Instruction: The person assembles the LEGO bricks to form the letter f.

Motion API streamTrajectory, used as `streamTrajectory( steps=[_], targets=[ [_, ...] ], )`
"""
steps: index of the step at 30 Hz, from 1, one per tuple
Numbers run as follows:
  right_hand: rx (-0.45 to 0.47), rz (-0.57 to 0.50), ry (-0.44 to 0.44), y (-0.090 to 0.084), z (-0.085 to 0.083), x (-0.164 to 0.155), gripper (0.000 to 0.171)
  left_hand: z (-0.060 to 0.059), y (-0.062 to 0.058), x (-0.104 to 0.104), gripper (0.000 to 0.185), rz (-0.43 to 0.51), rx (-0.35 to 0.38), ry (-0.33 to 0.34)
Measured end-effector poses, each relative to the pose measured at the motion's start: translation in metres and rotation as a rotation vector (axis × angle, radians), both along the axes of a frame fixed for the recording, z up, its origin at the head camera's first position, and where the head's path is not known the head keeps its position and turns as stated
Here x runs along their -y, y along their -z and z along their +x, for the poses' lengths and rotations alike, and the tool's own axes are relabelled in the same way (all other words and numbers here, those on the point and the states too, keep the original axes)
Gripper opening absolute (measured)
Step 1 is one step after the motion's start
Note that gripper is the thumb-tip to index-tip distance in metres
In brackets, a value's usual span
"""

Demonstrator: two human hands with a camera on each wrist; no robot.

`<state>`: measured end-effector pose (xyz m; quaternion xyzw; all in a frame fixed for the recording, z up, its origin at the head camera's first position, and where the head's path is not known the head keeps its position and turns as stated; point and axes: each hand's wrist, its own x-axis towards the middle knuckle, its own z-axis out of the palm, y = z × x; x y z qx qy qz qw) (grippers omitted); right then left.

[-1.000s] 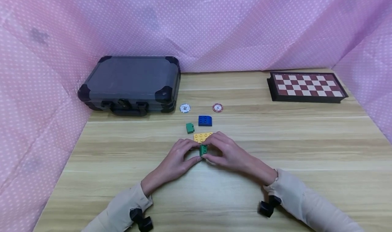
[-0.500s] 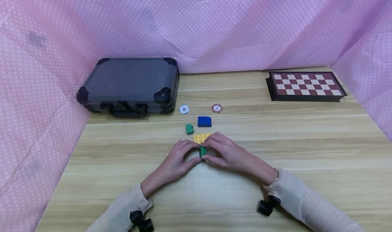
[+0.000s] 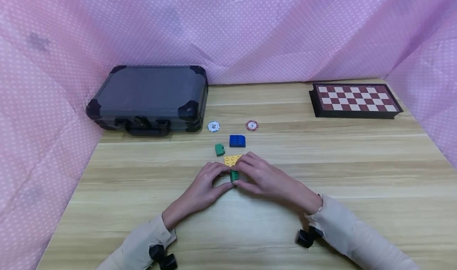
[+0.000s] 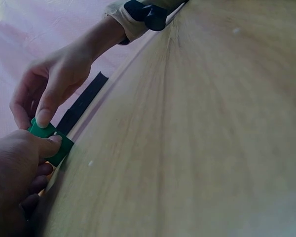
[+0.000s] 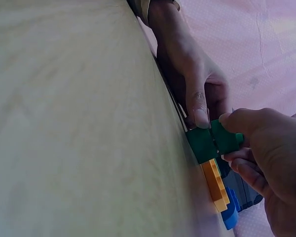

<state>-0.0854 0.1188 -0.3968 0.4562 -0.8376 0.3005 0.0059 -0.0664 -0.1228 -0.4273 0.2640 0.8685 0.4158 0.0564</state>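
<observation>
Two green toy bricks, one above the other, are between my hands in the middle of the table. My left hand [image 3: 205, 186] pinches the lower green brick [image 5: 202, 146] next to the tabletop. The upper green brick [image 5: 225, 137] is pinched by the thumb and fingers of my right hand [image 3: 264, 179]. A narrow gap shows between the two bricks in the right wrist view; whether they are joined I cannot tell. Just beyond the fingers lies a yellow studded brick [image 3: 231, 160], partly covered by the right hand. Another green brick [image 3: 219, 150] and a blue brick [image 3: 237, 140] lie behind it.
A white-and-blue poker chip [image 3: 214, 126] and a red one [image 3: 252, 125] lie past the bricks. At the back left stands a grey case [image 3: 150, 91] with black corners. A checkered board box [image 3: 357, 99] is at the back right, before a pink dotted cloth [image 3: 250, 32].
My right hand has shifted slightly left and covers more of the yellow brick. Both hands keep their grip on the green bricks. The head view has drifted a little.
</observation>
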Motion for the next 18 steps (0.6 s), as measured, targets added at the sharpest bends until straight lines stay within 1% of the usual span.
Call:
streamTrajectory(
  steps=[4, 9, 18],
  targets=[
    [0.0, 0.009, -0.008, 0.0, -0.001, 0.003, 0.035, 0.0, -0.001, 0.001, 0.035, -0.003, -0.006, -0.003],
    [0.021, 0.006, 0.003, 0.002, 0.0, 0.002, 0.035, 0.0, 0.0, 0.0, 0.036, -0.018, -0.003, 0.003],
    [0.047, -0.128, 0.003, 0.017, 0.001, 0.0, 0.031, 0.001, -0.002, -0.002, 0.039, -0.039, 0.006, -0.017]
  ],
)
